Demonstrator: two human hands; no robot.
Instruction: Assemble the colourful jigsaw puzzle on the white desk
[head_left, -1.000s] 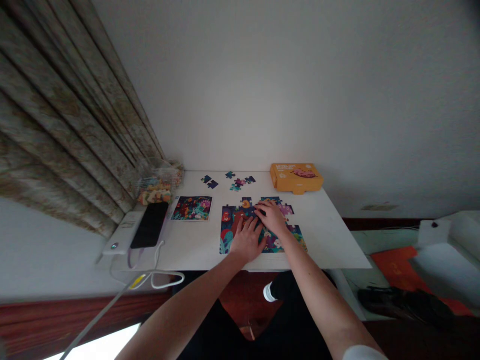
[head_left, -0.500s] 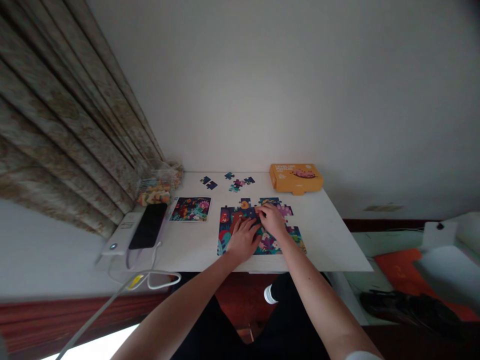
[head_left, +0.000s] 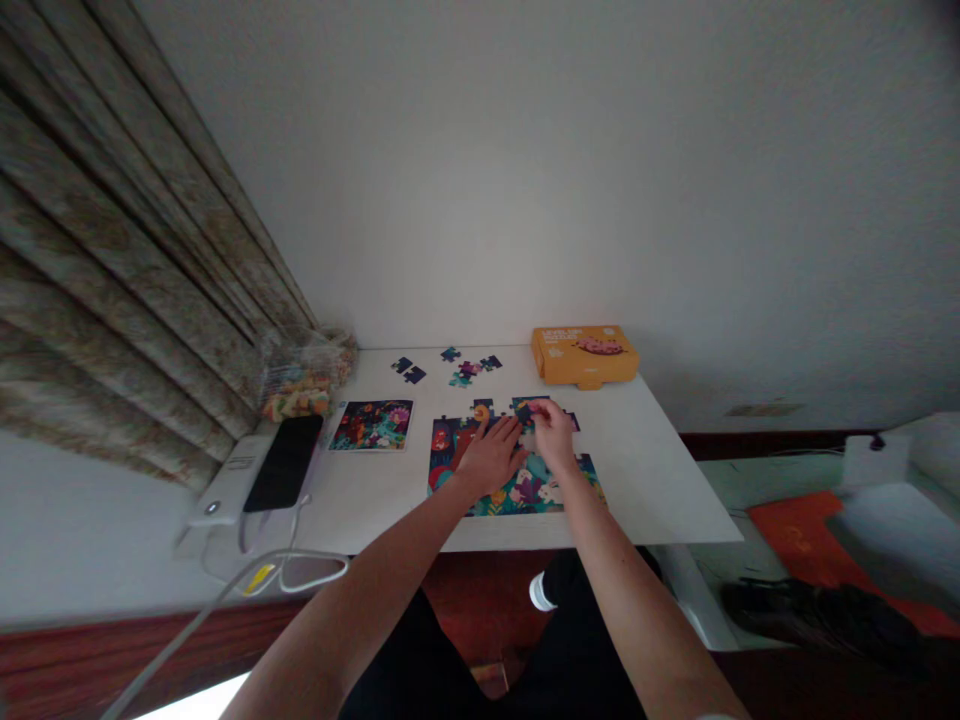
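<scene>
Left hand [head_left: 491, 460] flat, right hand [head_left: 552, 432] pinching, at a jigsaw [head_left: 517, 492] near the tabletop's [head_left: 652, 485] front edge.
The left hand's fingers lie extended on the jigsaw, seemingly steadying it; the right narrows on a dark puzzle piece [head_left: 523, 412]. A picture card [head_left: 373, 426] lies to the left, probably for easy viewing. The orange box [head_left: 586, 352] by the far edge hides any contents; a clear bag [head_left: 298, 385] at the far left corner holds colourful, unidentifiable bits.

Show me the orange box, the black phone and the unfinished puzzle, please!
Orange box [head_left: 583, 356]: head view, middle of its printed face.
Black phone [head_left: 285, 463]: head view, middle of its dark screen.
Unfinished puzzle [head_left: 525, 491]: head view, its lower part, nearest the person.
</scene>
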